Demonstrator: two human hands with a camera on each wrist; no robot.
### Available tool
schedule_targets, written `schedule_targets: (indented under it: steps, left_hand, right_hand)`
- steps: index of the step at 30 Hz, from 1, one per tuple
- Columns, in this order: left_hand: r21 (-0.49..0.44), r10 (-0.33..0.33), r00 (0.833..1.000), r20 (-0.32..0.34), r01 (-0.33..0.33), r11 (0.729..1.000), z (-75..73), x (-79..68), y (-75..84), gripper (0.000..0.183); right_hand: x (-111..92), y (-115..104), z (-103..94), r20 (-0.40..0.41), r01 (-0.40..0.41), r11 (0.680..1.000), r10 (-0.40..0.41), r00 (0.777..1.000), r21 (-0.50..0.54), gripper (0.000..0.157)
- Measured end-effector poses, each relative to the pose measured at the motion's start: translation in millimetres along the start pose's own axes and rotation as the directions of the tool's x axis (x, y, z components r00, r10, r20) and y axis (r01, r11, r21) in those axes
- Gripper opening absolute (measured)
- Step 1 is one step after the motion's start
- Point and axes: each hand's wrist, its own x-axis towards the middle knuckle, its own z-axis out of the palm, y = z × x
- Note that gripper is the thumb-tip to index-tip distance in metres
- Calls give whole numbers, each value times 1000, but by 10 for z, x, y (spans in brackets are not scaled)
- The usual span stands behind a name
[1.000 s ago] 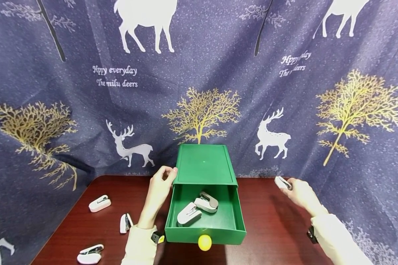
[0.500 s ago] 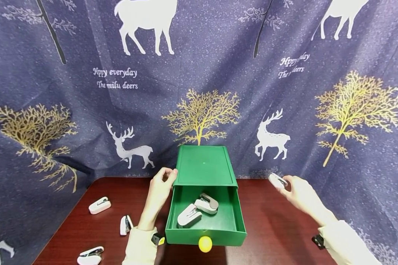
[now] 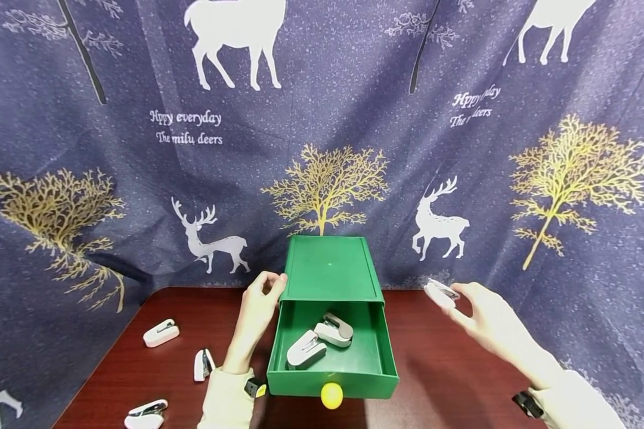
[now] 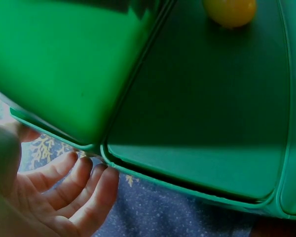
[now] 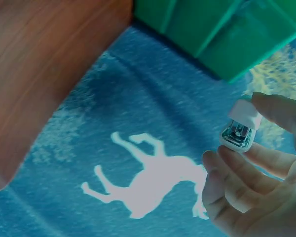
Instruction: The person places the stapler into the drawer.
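Observation:
A green drawer box point(image 3: 330, 268) stands on the table, its drawer point(image 3: 365, 351) pulled out and fitted with a yellow ball knob point(image 3: 331, 395). Inside the drawer lie two white staplers, one at front left point(image 3: 305, 349) and one behind it point(image 3: 335, 329). My left hand point(image 3: 259, 301) touches the left side of the box; in the left wrist view its bent fingers point(image 4: 96, 190) rest their tips along the green edge. Right of the box, above the table, my right hand point(image 3: 488, 316) pinches a white stapler point(image 3: 440, 293) between thumb and fingers.
Three more white staplers lie on the dark red tabletop point(image 3: 231, 296) at the left: one farther back point(image 3: 161, 333), one near the left forearm point(image 3: 203, 365) and one at the front point(image 3: 146, 415). A patterned blue cloth point(image 3: 343, 107) hangs close behind the table.
My right hand has moved left toward the drawer box with the stapler in its fingers. The left hand stays at the box's side.

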Motion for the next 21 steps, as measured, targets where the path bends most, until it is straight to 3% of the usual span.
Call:
schedule_targets:
  steps: [11,21]
  left_hand:
    - [1,-3,1000,5,3,1000,-1,-1,5,28]
    - [-21,11,1000,11,-11,1000,5,1,-3,30]
  right_hand:
    - [77,-410,-114,-63,94,995,-92,994,36,39]
    - [105,-676,-81,-16,145,984,-144,989,107,40]
